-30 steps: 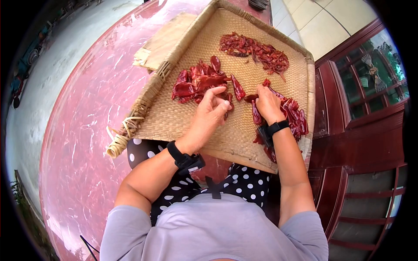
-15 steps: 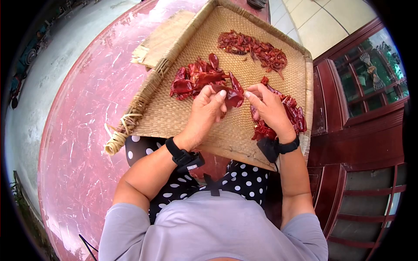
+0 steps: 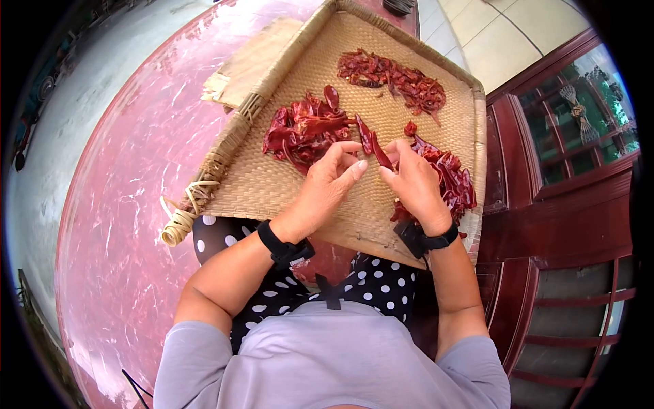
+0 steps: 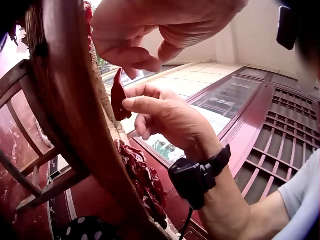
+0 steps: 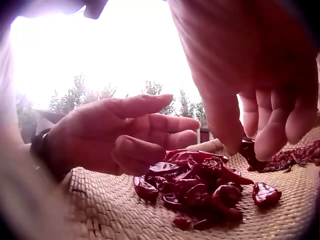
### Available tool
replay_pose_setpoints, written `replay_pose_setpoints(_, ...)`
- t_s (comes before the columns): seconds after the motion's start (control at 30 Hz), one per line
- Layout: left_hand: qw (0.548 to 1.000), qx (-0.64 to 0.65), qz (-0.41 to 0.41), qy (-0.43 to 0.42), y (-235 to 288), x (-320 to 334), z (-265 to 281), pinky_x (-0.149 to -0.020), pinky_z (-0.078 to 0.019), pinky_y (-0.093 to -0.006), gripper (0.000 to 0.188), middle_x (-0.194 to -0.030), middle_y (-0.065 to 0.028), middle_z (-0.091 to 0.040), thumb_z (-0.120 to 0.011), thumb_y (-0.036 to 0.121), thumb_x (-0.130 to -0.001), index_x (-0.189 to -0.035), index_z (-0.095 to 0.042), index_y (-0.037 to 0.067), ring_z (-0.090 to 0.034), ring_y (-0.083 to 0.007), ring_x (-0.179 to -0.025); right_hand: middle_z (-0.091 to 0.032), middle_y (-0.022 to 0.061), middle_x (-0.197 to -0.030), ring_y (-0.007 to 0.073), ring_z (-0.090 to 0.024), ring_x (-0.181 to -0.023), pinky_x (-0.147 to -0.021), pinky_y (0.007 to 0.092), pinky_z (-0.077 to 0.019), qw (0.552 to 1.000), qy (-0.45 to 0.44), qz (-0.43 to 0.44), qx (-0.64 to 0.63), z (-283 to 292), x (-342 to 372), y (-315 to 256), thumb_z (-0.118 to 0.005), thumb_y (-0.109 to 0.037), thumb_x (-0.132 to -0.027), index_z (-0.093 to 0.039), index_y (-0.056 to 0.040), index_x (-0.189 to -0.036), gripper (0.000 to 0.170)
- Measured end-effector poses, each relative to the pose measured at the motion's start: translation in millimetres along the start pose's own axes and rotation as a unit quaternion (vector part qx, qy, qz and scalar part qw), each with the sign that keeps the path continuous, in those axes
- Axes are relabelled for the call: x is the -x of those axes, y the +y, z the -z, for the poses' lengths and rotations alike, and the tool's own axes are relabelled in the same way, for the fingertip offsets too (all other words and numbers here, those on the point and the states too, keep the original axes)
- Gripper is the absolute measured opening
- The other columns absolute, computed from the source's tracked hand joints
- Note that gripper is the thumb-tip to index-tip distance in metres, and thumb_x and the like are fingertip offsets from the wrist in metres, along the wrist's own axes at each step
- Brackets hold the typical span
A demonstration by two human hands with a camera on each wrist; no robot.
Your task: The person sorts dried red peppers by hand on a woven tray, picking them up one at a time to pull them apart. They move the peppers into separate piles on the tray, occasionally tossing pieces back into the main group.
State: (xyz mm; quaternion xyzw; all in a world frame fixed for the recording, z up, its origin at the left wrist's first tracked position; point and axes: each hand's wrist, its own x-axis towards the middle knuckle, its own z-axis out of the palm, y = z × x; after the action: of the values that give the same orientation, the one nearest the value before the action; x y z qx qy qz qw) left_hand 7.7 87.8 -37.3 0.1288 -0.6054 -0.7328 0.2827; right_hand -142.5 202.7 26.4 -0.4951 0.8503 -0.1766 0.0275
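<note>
My right hand (image 3: 415, 184) pinches a dried red chili (image 4: 118, 97) between thumb and fingers, its narrow tip pointing up and away. Facing it, my left hand (image 3: 320, 198) hovers over the woven tray (image 3: 252, 194) with thumb and fingers apart and nothing between them. Left of the hands, a heap of whole dried chilies (image 3: 306, 126) lies just beyond the left fingers. A single chili (image 3: 363, 131) rests on the weave between the hands, overlapping the held one in the head view. Under the right hand and wrist spreads another chili pile (image 3: 458, 180), partly hidden.
Chili pieces (image 3: 395, 78) lie in a band toward the tray's far side. The tray has a raised rim (image 3: 289, 61) and sits over the person's knees. A flat pale board (image 3: 255, 61) lies beyond its left side; a dark red door (image 3: 565, 204) stands to the right.
My right hand left the right pile and came toward the left hand. Half a second ago the left fingers held a chili; now they are free, and the right hand holds one.
</note>
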Motion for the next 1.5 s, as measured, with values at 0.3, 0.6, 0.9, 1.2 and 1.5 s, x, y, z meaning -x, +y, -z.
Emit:
replay_pose_setpoints(0.3,0.994,0.090,0.053,-0.005,9.2,-2.3,6.3,-0.067,-0.0468,-0.0226,0.028,-0.092,-0.0010,-0.062,-0.062,0.024,-0.102,-0.118,-0.057,0.003,-0.057,-0.0070,-0.075,-0.068,0.0093,-0.098,0.0120,-0.065,-0.080,-0.064,0.0268,-0.0551,0.913,-0.150,-0.032,-0.378,15.7,-0.2,-19.4,-0.067,-0.010,-0.092,-0.061,0.0028,-0.113,0.026)
replay_pose_setpoints(0.6,0.992,0.102,0.057,0.035,13.8,-0.8,8.1,-0.063,-0.0462,-0.0203,0.023,-0.089,0.0030,-0.059,-0.066,0.019,-0.099,-0.113,-0.058,0.004,-0.053,-0.0042,-0.070,-0.070,0.0132,-0.109,0.0208,-0.068,-0.090,-0.082,0.0355,-0.0536,0.988,-0.059,0.030,-0.138,18.8,-37.0,25.1,-0.066,-0.019,-0.091,-0.065,-0.0018,-0.118,0.032)
replay_pose_setpoints(0.9,0.974,0.057,-0.103,0.194,11.9,-10.4,13.8,-0.066,-0.0489,-0.0208,0.052,-0.128,-0.0034,-0.046,-0.064,0.010,-0.098,-0.145,-0.043,0.010,-0.059,-0.0058,-0.088,-0.068,0.0167,-0.123,0.0349,-0.060,-0.120,-0.105,0.0522,-0.0357,0.957,-0.118,-0.156,0.217,-17.7,-101.2,103.0,-0.064,-0.035,-0.093,-0.058,-0.0215,-0.136,0.046)
replay_pose_setpoints(1.2,0.970,-0.063,-0.155,0.174,12.1,-9.1,8.4,-0.086,-0.0540,-0.0276,0.055,-0.153,-0.0122,-0.026,-0.057,-0.006,-0.092,-0.145,-0.050,0.010,-0.059,-0.0177,-0.109,-0.072,0.0149,-0.095,0.0334,-0.067,-0.095,-0.086,0.0472,-0.0443,0.979,-0.003,-0.025,0.201,-16.0,-97.2,99.9,-0.065,-0.020,-0.091,-0.065,-0.0149,-0.107,0.017)
replay_pose_setpoints(1.5,0.990,-0.057,-0.098,0.082,6.0,-1.6,10.7,-0.086,-0.0491,-0.0260,0.019,-0.121,-0.0037,-0.052,-0.054,-0.001,-0.097,-0.114,-0.061,0.002,-0.059,-0.0090,-0.096,-0.066,0.0080,-0.110,0.0294,-0.057,-0.108,-0.102,0.0430,-0.0361,0.940,-0.141,0.062,0.306,15.7,-45.3,65.8,-0.075,-0.016,-0.079,-0.069,-0.0153,-0.114,0.035)
